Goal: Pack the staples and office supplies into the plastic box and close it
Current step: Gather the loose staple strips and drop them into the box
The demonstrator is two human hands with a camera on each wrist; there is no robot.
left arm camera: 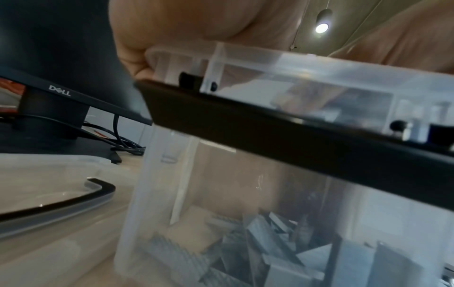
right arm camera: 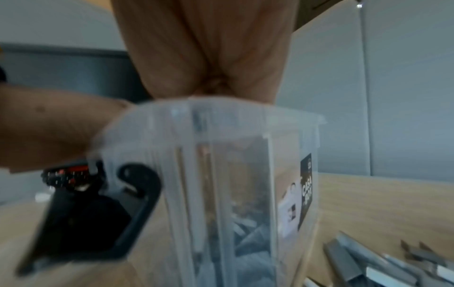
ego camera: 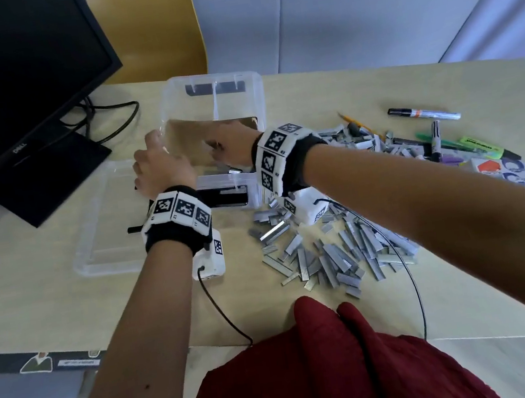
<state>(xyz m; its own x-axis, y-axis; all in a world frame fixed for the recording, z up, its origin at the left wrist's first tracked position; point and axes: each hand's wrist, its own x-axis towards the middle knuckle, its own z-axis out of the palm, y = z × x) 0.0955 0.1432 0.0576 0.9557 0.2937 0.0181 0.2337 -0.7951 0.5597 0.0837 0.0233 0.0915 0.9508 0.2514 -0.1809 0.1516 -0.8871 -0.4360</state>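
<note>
A clear plastic box (ego camera: 257, 98) stands open mid-table with a black latch (ego camera: 227, 197) on its near side. My left hand (ego camera: 158, 166) grips the rim at its near left corner; its fingers (left arm camera: 132, 58) curl over the edge above the latch (left arm camera: 270, 136). My right hand (ego camera: 230, 149) reaches down into the box over the rim (right arm camera: 233, 108), and its fingertips are hidden. Some staple strips (left arm camera: 258, 242) lie on the box's floor. A large pile of staples (ego camera: 329, 250) lies loose to the right of the box. The clear lid (ego camera: 103, 228) lies flat to the left.
A black monitor (ego camera: 2, 83) with cables stands at the back left. Markers (ego camera: 424, 113), a green highlighter (ego camera: 483, 147), a pencil (ego camera: 349, 119) and a printed packet (ego camera: 507, 174) lie at the right. Wrist cables trail across the near table edge.
</note>
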